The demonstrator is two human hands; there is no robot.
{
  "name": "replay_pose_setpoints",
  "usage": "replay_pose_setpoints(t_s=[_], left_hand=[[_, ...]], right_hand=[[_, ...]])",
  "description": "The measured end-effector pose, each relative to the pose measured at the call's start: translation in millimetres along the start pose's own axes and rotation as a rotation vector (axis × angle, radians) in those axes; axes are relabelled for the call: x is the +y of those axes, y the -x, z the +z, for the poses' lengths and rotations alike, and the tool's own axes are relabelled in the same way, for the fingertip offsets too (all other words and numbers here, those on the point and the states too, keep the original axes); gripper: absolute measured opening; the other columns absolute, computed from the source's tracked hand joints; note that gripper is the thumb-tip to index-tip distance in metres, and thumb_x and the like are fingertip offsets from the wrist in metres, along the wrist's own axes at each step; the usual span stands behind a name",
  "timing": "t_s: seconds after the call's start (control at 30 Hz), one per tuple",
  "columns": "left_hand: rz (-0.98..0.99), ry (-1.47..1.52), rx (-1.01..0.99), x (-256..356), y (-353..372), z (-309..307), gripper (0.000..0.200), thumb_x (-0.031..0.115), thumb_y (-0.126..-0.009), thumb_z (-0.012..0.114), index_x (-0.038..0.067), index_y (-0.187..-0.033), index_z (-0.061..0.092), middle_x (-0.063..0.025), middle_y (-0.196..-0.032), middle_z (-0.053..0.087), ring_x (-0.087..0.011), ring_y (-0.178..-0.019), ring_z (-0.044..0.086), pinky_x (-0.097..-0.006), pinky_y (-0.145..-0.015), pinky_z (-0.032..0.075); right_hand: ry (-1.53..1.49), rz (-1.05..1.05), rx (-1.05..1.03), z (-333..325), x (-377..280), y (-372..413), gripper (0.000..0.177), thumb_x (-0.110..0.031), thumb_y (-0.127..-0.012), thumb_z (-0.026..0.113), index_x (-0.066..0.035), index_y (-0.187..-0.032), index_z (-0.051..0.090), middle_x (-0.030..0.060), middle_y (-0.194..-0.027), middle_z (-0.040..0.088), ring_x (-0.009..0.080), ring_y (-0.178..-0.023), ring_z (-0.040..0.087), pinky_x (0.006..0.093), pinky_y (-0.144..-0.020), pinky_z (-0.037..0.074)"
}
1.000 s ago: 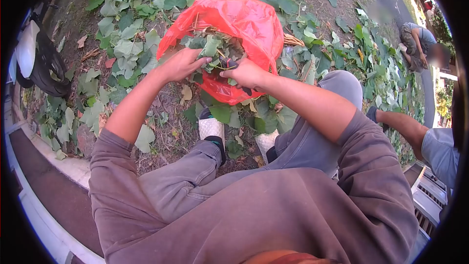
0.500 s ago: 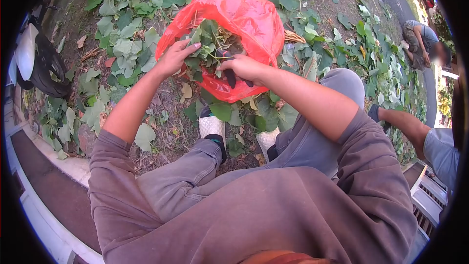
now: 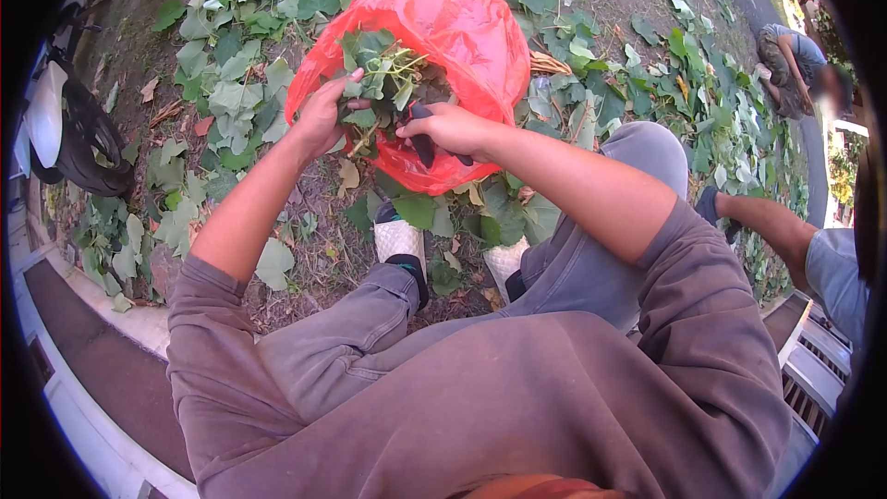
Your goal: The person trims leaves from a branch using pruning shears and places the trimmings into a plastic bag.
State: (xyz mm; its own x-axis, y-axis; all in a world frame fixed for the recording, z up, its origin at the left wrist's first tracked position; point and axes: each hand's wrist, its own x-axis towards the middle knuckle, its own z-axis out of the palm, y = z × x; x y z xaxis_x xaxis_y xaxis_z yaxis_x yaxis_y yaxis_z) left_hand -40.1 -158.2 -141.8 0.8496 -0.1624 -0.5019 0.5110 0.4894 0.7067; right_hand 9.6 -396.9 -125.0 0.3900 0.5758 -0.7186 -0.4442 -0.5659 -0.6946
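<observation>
Red plastic catches the light on a crumpled bag [image 3: 480, 37] sitting on the ground beyond the person's shoes [image 3: 399, 240], its open mouth tilted toward them. From the head camera, the only view, I see both hands at that mouth, close to each other but not touching. The left hand [image 3: 321, 120] pinches the left side of a leafy bunch [image 3: 393, 72], thumb above and fingers below. The right hand [image 3: 443, 129] is wrapped around a dark-handled tool [image 3: 424, 150]; whether its blades are round a stem I cannot tell. What matters here is how the bunch lies: in the bag's mouth, between the hands and slightly ahead of them, with one pale stem [image 3: 363, 140] slanting from near left to far right, its near end beside the left hand's fingers. The left hand is the nearer, already in contact, while the tool's head sits just right of the stems. Cut leaves [image 3: 236, 97] lie scattered all around the bag.
</observation>
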Motion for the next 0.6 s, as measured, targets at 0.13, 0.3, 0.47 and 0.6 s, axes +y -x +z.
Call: replay_pose_setpoints(t_s=[0.13, 0.3, 0.47, 0.6], left_hand=[[-0.042, 0.054, -0.139, -8.4, -4.7, -10.9, 0.028, 0.039, -0.113, 0.047, 0.014, -0.103, 0.057, 0.0089, -0.074, 0.039, -0.0083, -0.069, 0.038, -0.0307, -0.074, 0.037], [-0.048, 0.142, -0.201, -5.3, 2.5, 2.4, 0.035, 0.041, -0.114, 0.042, 0.011, -0.102, 0.055, 0.0081, -0.07, 0.035, -0.0118, -0.068, 0.038, -0.0343, -0.076, 0.04], [-0.029, 0.163, -0.082, -2.8, 0.7, 5.7, 0.039, 0.043, -0.113, 0.043, 0.008, -0.099, 0.055, 0.0082, -0.067, 0.034, -0.0122, -0.069, 0.039, -0.0356, -0.079, 0.042], [-0.067, 0.139, -0.076, -17.0, -5.1, -4.5, 0.039, 0.044, -0.113, 0.045, 0.01, -0.096, 0.054, 0.0081, -0.066, 0.036, -0.0124, -0.069, 0.042, -0.0347, -0.078, 0.042]], right_hand=[[-0.03, 0.029, 0.012, 1.2, -6.2, 8.7, 0.035, -0.034, -0.095, 0.074, -0.005, -0.114, 0.07, 0.0028, -0.099, 0.068, 0.0129, -0.086, 0.06, 0.0294, -0.076, 0.044], [-0.058, 0.03, 0.009, 3.3, -3.3, 2.5, 0.036, -0.033, -0.095, 0.073, -0.003, -0.114, 0.07, 0.0037, -0.099, 0.069, 0.0159, -0.088, 0.062, 0.0319, -0.079, 0.047], [0.116, -0.05, 0.078, 7.4, 7.4, -3.2, 0.037, -0.034, -0.096, 0.071, -0.001, -0.114, 0.069, 0.006, -0.095, 0.069, 0.0175, -0.084, 0.063, 0.0335, -0.076, 0.048], [0.16, -0.086, 0.132, 3.5, 1.2, 3.5, 0.038, -0.034, -0.097, 0.069, 0.001, -0.115, 0.069, 0.0082, -0.098, 0.071, 0.0179, -0.086, 0.066, 0.034, -0.077, 0.05]])
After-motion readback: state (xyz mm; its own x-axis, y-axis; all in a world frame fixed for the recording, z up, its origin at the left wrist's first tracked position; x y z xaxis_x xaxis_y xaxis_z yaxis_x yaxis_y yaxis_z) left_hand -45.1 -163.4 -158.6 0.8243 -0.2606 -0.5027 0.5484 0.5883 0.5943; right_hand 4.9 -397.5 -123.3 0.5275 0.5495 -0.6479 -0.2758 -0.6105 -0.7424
